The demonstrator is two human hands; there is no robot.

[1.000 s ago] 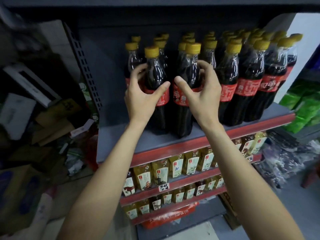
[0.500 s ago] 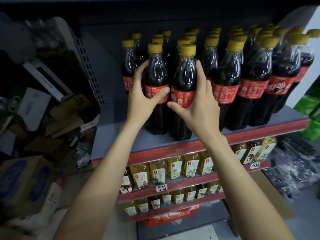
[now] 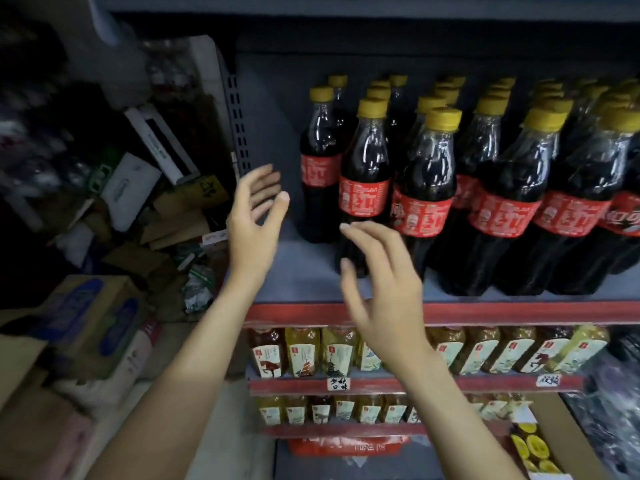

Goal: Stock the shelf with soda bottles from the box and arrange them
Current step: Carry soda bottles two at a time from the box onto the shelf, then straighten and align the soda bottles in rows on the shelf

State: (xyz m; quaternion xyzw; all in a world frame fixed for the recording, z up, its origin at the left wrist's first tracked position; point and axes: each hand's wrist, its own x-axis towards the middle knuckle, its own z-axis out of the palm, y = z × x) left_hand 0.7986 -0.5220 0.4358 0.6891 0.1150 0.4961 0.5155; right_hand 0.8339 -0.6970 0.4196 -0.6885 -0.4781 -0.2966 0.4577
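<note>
Left hand: I see my left hand [image 3: 254, 216] released, fingers loosely spread, left of centre, holding nothing.
Right hand: my right hand [image 3: 381, 289] released too, fingers relaxed, low centre.
Soda bottles: soda bottles [image 3: 426, 188] upright on the shelf [image 3: 311, 278], centre to right, just beyond both hands, untouched.
Cardboard box: cardboard box [image 3: 93, 317] lower left.

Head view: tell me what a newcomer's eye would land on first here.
First, the rows of dark soda bottles with yellow caps and red labels, filling the grey shelf from its middle to the right. Next, the two bare hands in front of them: the left hand and right hand, both open and holding nothing. Then the heap of cardboard boxes on the left.
</note>
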